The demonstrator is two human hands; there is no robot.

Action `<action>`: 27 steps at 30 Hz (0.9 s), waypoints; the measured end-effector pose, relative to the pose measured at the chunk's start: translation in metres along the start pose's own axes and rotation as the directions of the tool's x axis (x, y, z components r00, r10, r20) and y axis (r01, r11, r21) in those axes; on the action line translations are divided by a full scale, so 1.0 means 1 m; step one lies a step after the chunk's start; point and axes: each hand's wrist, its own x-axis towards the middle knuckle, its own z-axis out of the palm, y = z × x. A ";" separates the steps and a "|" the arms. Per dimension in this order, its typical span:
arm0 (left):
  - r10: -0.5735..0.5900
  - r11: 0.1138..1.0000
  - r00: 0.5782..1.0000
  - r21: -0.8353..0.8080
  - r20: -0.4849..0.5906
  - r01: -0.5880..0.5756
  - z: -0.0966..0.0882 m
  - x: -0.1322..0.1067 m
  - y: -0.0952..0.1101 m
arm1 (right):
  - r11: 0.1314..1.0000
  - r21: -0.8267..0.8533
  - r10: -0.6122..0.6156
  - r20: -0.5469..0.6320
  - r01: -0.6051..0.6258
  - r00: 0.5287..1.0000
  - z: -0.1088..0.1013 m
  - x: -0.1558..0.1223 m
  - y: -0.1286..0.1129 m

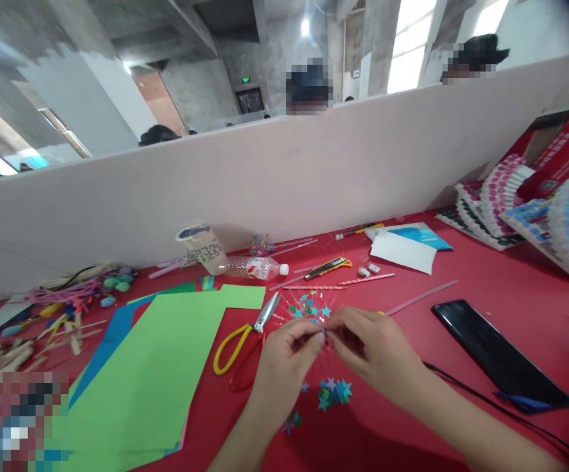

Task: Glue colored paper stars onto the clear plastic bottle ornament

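Observation:
My left hand [284, 357] and my right hand [370, 347] meet over the red table [461, 308], fingertips pinched together on a tiny piece that I cannot make out. Small paper stars [334, 391] in blue, teal and purple lie just below the hands, and more stars [309, 306] sit just beyond them. Yellow-handled scissors [245, 337] lie to the left of my left hand, blades pointing away from me.
Green paper sheets [166, 367] over blue ones cover the left. A black phone [501, 354] with a cable lies right. A toppled bottle [252, 267], a cup [202, 248], a utility knife [328, 267], white paper [402, 252], straws and craft sticks [29, 341] lie about. A white partition [265, 177] backs the table.

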 end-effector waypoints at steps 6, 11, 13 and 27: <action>-0.029 0.998 0.999 -0.059 -0.015 0.028 0.001 0.003 -0.003 | 0.975 0.175 0.133 0.036 -0.138 0.990 -0.001 0.003 -0.002; -0.054 0.996 0.998 -0.069 -0.024 0.052 0.002 0.005 -0.004 | 0.981 -0.150 -0.136 -0.089 0.122 0.987 0.007 -0.006 0.008; -0.049 0.995 0.998 -0.085 -0.031 0.046 0.004 0.004 -0.003 | 0.944 -0.253 -0.241 -0.090 0.212 0.966 0.011 -0.010 0.011; -0.087 0.992 0.981 -0.108 -0.174 0.069 -0.003 0.007 0.000 | 0.765 -0.518 0.432 -0.025 -0.381 0.901 -0.023 -0.029 0.081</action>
